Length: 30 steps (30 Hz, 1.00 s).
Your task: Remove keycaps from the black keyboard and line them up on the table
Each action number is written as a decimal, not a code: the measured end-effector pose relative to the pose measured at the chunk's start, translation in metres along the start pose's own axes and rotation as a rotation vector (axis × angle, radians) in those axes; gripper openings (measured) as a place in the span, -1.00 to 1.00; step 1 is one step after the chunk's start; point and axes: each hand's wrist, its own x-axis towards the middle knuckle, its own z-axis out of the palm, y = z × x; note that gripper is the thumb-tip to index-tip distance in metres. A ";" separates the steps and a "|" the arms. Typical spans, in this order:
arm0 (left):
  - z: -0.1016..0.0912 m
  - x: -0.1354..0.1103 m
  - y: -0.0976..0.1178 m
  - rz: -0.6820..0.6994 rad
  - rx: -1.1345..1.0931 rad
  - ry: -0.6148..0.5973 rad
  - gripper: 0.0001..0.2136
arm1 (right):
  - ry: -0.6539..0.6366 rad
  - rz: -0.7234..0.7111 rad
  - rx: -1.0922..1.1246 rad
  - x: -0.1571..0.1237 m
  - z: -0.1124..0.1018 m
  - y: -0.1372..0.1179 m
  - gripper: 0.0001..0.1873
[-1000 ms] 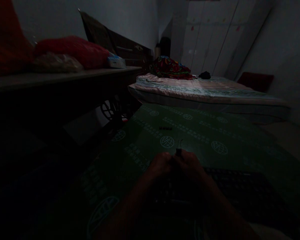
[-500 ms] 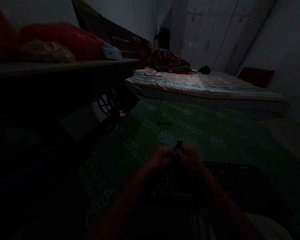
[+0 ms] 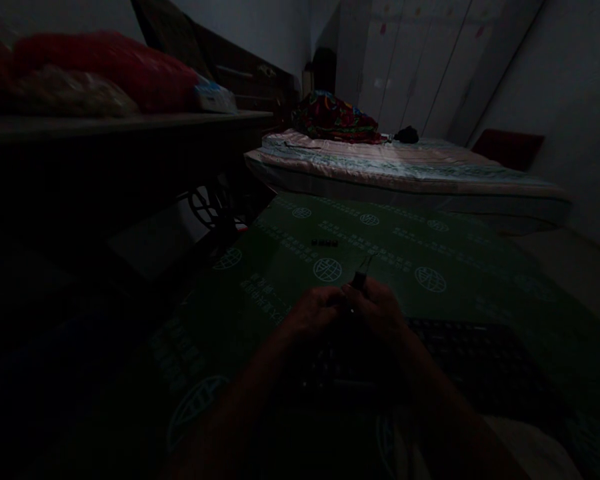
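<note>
The black keyboard [image 3: 473,340] lies across the near part of the green table, partly covered by my forearms. Above it, my right hand [image 3: 377,303] is closed round a wire keycap puller [image 3: 361,279], whose dark handle and two thin wires point away from me. My left hand [image 3: 315,310] is closed too, its fingertips meeting those of the right. A tiny bright spot shows between the hands; what the left fingers pinch is too dark to make out. Farther off, several small dark pieces like keycaps [image 3: 325,243] sit in a short row.
White globe prints mark the green tabletop [image 3: 280,267]. Beyond it stands a bed [image 3: 405,163] with a red patterned blanket [image 3: 335,120]. At left, a shelf-like top [image 3: 180,122] bears red bags [image 3: 105,67]. Pale cloth [image 3: 525,443] lies at the near right.
The view has shifted slightly, so the room sits a little higher and to the left. The puller's wires lean a bit more to the right; both hands stay together.
</note>
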 end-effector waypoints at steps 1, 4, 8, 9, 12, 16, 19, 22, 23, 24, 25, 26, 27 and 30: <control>0.000 0.000 0.000 -0.009 -0.006 0.017 -0.80 | 0.005 0.000 0.014 0.000 0.000 -0.001 -0.75; 0.000 0.001 0.002 -0.029 -0.039 0.048 -0.80 | 0.005 0.001 0.063 0.000 -0.001 -0.002 -0.76; 0.001 0.000 0.005 -0.052 -0.096 0.111 -0.82 | 0.014 -0.035 0.134 0.000 0.000 -0.001 -0.76; 0.001 0.000 0.005 -0.056 -0.105 0.126 -0.83 | 0.014 -0.046 0.154 0.000 0.000 -0.001 -0.76; 0.000 0.000 0.007 -0.079 -0.121 0.161 -0.85 | 0.002 -0.060 0.199 0.001 0.001 0.000 -0.78; -0.001 0.000 0.010 -0.110 -0.149 0.168 -0.86 | -0.003 -0.065 0.216 0.001 0.001 0.000 -0.77; -0.001 -0.001 0.013 -0.140 -0.171 0.169 -0.86 | -0.011 -0.078 0.234 0.001 0.000 -0.003 -0.78; -0.002 -0.002 0.014 -0.155 -0.164 0.191 -0.86 | -0.001 -0.101 0.240 0.001 -0.001 -0.007 -0.80; -0.002 -0.002 0.014 -0.151 -0.162 0.190 -0.85 | 0.008 -0.110 0.233 0.001 -0.002 -0.008 -0.81; -0.002 -0.002 0.014 -0.148 -0.165 0.189 -0.85 | 0.017 -0.116 0.221 0.001 -0.002 -0.009 -0.81; -0.003 -0.003 0.014 -0.149 -0.171 0.186 -0.84 | 0.020 -0.120 0.208 0.001 -0.003 -0.010 -0.82; -0.003 -0.003 0.013 -0.154 -0.178 0.180 -0.84 | 0.023 -0.124 0.196 0.001 -0.003 -0.010 -0.82; -0.004 -0.003 0.013 -0.160 -0.183 0.174 -0.84 | 0.024 -0.127 0.183 0.000 -0.004 -0.010 -0.83; -0.006 -0.004 0.013 -0.155 -0.196 0.153 -0.83 | 0.035 -0.141 0.154 0.000 -0.004 -0.010 -0.82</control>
